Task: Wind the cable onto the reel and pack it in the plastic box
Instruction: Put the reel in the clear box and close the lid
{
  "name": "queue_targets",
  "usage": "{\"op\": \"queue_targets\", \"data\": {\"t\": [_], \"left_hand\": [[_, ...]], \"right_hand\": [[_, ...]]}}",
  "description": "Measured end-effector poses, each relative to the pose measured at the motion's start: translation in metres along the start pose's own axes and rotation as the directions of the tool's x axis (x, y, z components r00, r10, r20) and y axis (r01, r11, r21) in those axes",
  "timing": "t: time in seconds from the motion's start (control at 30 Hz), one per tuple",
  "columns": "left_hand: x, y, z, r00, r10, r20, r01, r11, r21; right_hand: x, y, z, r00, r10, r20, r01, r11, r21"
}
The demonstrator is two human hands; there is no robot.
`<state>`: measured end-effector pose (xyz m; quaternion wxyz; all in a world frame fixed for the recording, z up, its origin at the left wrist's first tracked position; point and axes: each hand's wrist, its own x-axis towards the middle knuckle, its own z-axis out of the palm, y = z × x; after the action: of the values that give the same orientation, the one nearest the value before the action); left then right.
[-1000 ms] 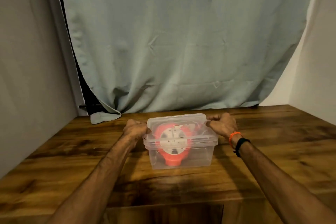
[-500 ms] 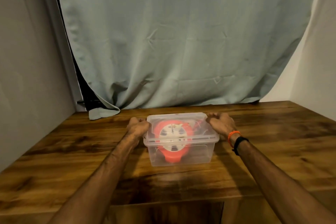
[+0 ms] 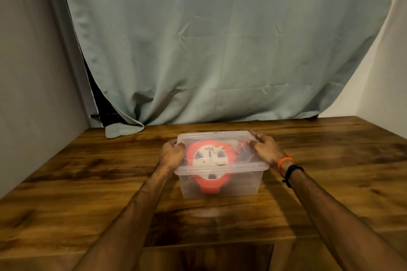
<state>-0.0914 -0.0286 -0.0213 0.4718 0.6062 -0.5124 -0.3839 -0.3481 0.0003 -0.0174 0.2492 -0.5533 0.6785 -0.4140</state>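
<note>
A clear plastic box (image 3: pixel 242 185) stands on the wooden table (image 3: pixel 88 182), near the middle. Its clear lid (image 3: pixel 237 138) lies on top. Inside, seen through the plastic, stands an orange reel (image 3: pixel 209 185) with a white hub and cable wound on it. My left hand (image 3: pixel 171 153) grips the lid's left edge with curled fingers. On the lid's right edge my right hand (image 3: pixel 264 149) grips with the fingers over the rim. The right wrist wears an orange band and a black band.
A pale green curtain (image 3: pixel 220 50) hangs behind the table, and its hem lies on the back left corner. Grey walls stand close on the left and right. A dark gap opens under the table's front edge (image 3: pixel 207 257).
The view has shifted a little, so the box sits slightly further away. Both hands have stayed on the lid's two ends, and the right hand's fingers now lie flatter over the rim.
</note>
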Motion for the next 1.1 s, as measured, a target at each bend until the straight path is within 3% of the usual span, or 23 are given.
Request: {"op": "queue_targets", "data": {"t": [0.1,0.2,0.3,0.4,0.6,0.87,1.1], "left_hand": [[-0.001,0.003,-0.002,0.996,-0.083,0.019,0.084,0.995,-0.049],[0.000,0.006,-0.008,0.974,-0.219,0.050,0.221,0.975,-0.038],[0.004,0.008,-0.018,0.932,-0.340,0.125,0.352,0.932,-0.089],[0.004,0.012,-0.024,0.911,-0.375,0.172,0.391,0.918,-0.064],[0.005,0.020,-0.027,0.948,-0.318,0.028,0.318,0.948,-0.001],[0.006,0.017,-0.021,0.959,-0.281,-0.031,0.281,0.960,0.005],[0.008,0.022,-0.019,0.967,-0.245,-0.076,0.252,0.962,0.105]], "right_hand": [[-0.003,-0.002,-0.001,0.996,0.085,-0.002,-0.084,0.981,0.173],[-0.007,-0.001,-0.008,0.964,0.243,0.110,-0.266,0.910,0.319],[-0.006,0.002,-0.015,0.916,0.310,0.257,-0.382,0.868,0.317],[-0.007,-0.001,-0.019,0.904,0.324,0.279,-0.396,0.880,0.260],[-0.007,-0.015,-0.023,0.928,0.340,0.154,-0.369,0.897,0.244],[-0.006,-0.015,-0.007,0.947,0.276,-0.164,-0.268,0.961,0.066],[-0.003,-0.024,0.002,0.951,0.175,-0.255,-0.210,0.971,-0.117]]}}
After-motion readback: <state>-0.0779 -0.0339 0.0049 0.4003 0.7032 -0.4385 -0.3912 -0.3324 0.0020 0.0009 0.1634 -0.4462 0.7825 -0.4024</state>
